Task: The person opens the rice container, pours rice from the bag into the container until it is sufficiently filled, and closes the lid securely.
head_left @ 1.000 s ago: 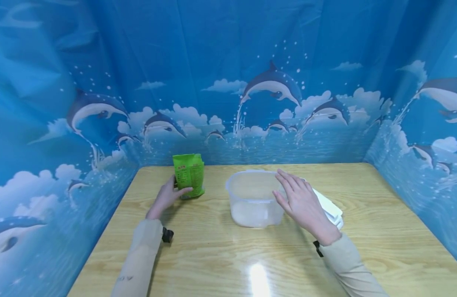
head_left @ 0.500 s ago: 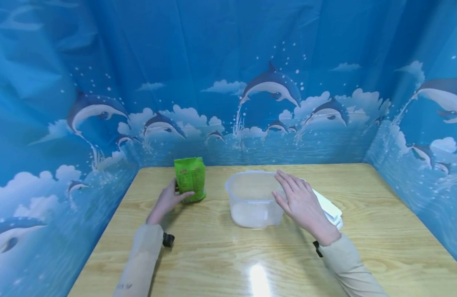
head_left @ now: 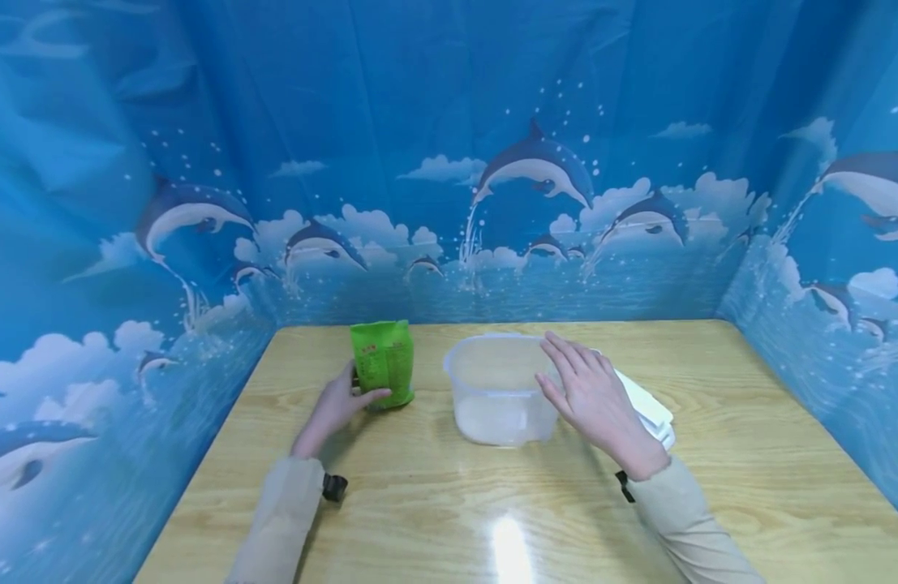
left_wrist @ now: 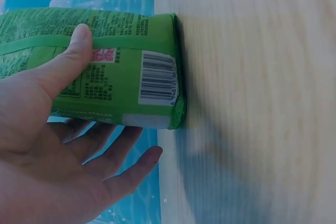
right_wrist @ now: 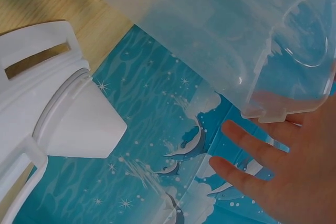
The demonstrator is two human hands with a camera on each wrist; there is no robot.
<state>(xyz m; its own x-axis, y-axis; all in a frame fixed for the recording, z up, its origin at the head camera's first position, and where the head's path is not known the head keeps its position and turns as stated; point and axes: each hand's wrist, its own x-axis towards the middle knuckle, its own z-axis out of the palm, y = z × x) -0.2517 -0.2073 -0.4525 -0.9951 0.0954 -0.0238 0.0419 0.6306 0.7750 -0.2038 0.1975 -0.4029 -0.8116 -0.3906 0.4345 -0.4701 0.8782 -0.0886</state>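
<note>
My left hand (head_left: 339, 405) grips a green printed packet (head_left: 386, 369) low on its side, thumb across the front and the other fingers around its edge. The packet stands upright at the table's far left. In the left wrist view a barcode shows on the packet (left_wrist: 113, 66) close to its bottom end. A clear plastic container (head_left: 492, 418) with an open top sits mid-table. At its right rim rests my right hand (head_left: 598, 397), fingers extended. The right wrist view has that hand (right_wrist: 278, 166) by a corner of the container (right_wrist: 210, 40).
Behind and right of the right hand lies a white plastic lid-like piece (head_left: 649, 405); the right wrist view shows slotted ends and a tapered part on this piece (right_wrist: 79, 119). A blue dolphin-print curtain (head_left: 419, 162) encloses the wooden table (head_left: 419, 511) at the back and sides.
The left hand has brought the green packet slightly toward the person and to the right. The right hand and the container have stayed in place.
</note>
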